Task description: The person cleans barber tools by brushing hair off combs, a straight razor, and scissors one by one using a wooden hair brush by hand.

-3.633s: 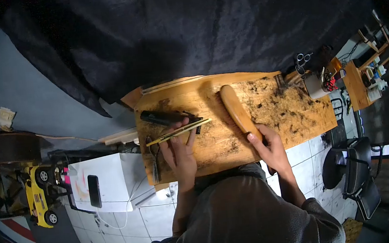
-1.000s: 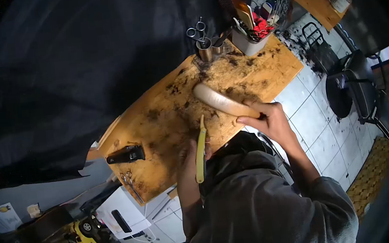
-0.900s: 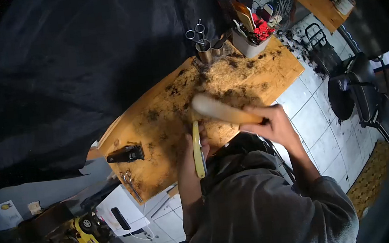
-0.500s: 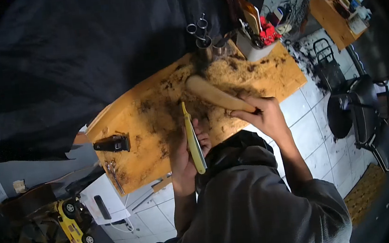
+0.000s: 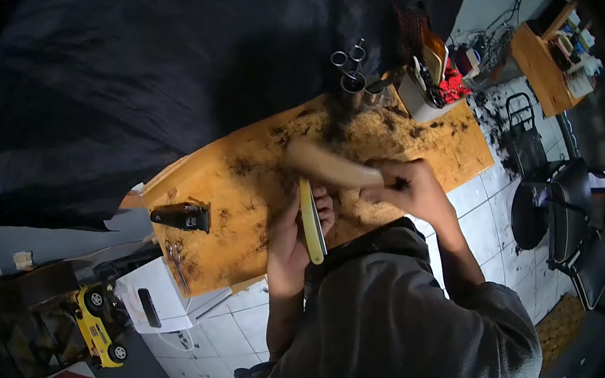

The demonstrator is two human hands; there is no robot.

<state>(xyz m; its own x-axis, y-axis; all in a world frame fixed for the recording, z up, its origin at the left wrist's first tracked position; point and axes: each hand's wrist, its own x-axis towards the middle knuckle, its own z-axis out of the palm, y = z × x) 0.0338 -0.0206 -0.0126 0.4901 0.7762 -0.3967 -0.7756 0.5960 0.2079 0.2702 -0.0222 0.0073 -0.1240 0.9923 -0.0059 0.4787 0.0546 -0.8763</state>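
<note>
Both forearms (image 5: 460, 257) reach fwd — L hand (image 5: 287, 245) w/ fingers (image 5: 326, 214) curled, R hand (image 5: 419, 191) bent into a grip, a bit blurred from where I'm standing.

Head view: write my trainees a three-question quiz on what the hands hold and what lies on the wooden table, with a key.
1. What does the left hand hold?
2. True or false: the right hand holds the wooden brush.
3. What lies nearest the black clipper on the wooden table?
A) the grey container
B) the flat-lying scissors
C) the metal cup

Key: 1. A yellow-handled razor. 2. True. 3. B.
</note>
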